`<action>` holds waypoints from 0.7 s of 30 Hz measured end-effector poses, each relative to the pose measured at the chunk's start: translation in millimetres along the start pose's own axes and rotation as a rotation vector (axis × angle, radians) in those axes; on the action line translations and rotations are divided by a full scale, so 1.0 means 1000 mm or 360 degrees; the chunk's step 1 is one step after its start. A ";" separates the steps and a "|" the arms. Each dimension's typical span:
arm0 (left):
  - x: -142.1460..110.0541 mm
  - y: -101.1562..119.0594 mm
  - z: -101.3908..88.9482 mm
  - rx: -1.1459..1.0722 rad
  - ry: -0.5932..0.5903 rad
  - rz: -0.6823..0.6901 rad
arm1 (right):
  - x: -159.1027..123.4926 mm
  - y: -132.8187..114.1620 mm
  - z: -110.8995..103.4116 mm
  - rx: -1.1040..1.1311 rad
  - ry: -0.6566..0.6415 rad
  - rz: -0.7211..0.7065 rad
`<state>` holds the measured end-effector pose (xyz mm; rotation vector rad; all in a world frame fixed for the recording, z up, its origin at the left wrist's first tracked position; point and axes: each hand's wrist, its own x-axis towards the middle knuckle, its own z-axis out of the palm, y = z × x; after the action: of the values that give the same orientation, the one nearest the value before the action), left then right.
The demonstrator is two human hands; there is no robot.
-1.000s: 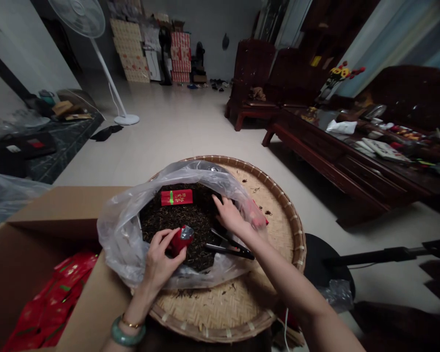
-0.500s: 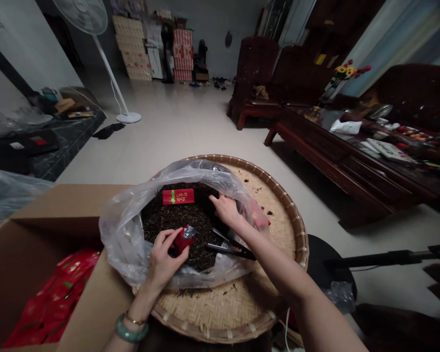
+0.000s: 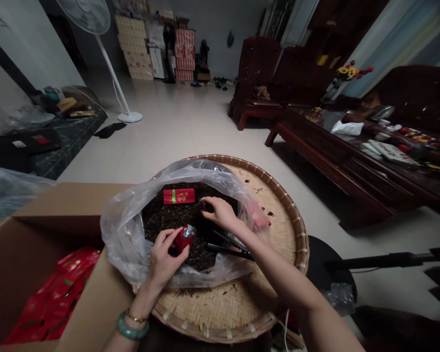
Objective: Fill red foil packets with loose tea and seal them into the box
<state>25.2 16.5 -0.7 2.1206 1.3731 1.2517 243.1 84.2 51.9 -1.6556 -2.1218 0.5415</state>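
Note:
Between the thumb and fingers of my left hand (image 3: 165,258) is a small red packet (image 3: 184,238), its silvery open end turned up and to the right. My right hand (image 3: 222,214) hovers over dark loose tea leaves (image 3: 179,217), its thumb and forefinger apart; nothing shows between them. The leaves fill a clear plastic bag (image 3: 126,239) with its mouth spread wide. Lying flat on the leaves is another red packet (image 3: 179,196) with a green band and gold characters. Dark tongs (image 3: 229,249) rest at the bag's right side, under my right forearm.
A round woven bamboo tray (image 3: 289,220) carries the bag and some scattered leaves. To the left, a cardboard box (image 3: 95,303) holds several red packets (image 3: 55,303). A black stand base (image 3: 326,259) is at the right. Farther back are a white fan (image 3: 130,117) and a dark wooden table (image 3: 315,151).
My right hand has shifted left over the leaves, its thumb and forefinger now spread apart. The left hand and its packet have stayed nearly still.

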 end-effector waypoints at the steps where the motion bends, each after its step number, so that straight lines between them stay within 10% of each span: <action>1: 0.000 0.000 0.000 -0.0004 0.0003 -0.0008 | 0.001 -0.001 0.004 0.0237 0.0008 -0.0008; 9: -0.001 0.000 0.000 -0.0046 0.0029 -0.0039 | -0.003 -0.001 0.027 0.2445 -0.0181 0.0756; 21: 0.000 0.002 -0.001 -0.0029 0.0040 -0.0041 | -0.012 -0.015 0.015 0.3226 -0.0218 0.1121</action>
<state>25.5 15.6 0.7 2.0753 1.3896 1.2802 225.8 68.1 45.9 -0.7923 -0.0991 1.9715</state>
